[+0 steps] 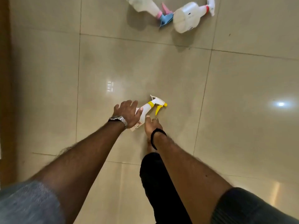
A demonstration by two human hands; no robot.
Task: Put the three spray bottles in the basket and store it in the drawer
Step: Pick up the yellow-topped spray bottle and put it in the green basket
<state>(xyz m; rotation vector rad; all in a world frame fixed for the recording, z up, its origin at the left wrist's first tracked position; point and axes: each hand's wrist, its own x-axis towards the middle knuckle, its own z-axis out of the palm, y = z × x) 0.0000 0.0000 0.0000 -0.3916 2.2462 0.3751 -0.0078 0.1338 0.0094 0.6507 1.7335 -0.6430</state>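
Yellow-triggered spray bottle [146, 110] under left hand [127, 113], beside right hand [152, 125]

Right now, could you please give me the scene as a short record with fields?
surface: tiled floor
near bottle: yellow-trigger spray bottle, lying on its side
left hand: laid over the bottle's body
right hand: beside the bottle, grip unclear
far bottles: pink-and-blue-trigger bottle and red-collar bottle, both lying down
basket: not in view
drawer: not in view
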